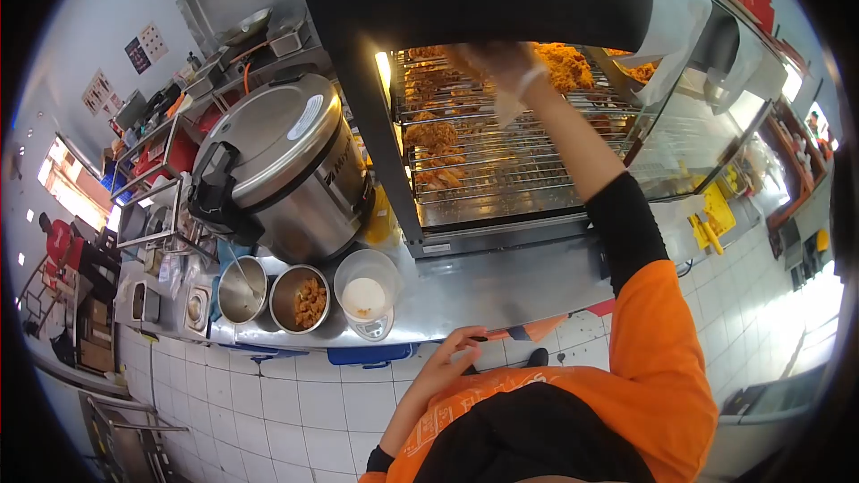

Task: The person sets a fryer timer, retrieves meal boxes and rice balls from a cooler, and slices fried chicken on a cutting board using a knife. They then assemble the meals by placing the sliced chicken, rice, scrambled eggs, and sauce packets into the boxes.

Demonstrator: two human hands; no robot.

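Observation:
My right hand (506, 69), in a clear plastic glove, reaches into a lit food display warmer (436, 248). It is over the upper wire rack, just left of a heap of orange-brown fried food (564, 67). Motion blur smears its fingers, so what they hold, if anything, does not show. Pieces of fried chicken (431, 134) lie on the racks at the left side of the warmer. My left hand (447, 360) is bare and held near my waist in front of the counter edge, its fingers loosely bent and apart, with nothing in it.
Left of the warmer stands a large steel rice cooker (277, 165). In front are a steel pot with a utensil (242, 291), a pot of fried pieces (300, 300) and a clear bowl on a scale (366, 291). Yellow tongs (707, 231) lie right. Another person (67, 246) is far left.

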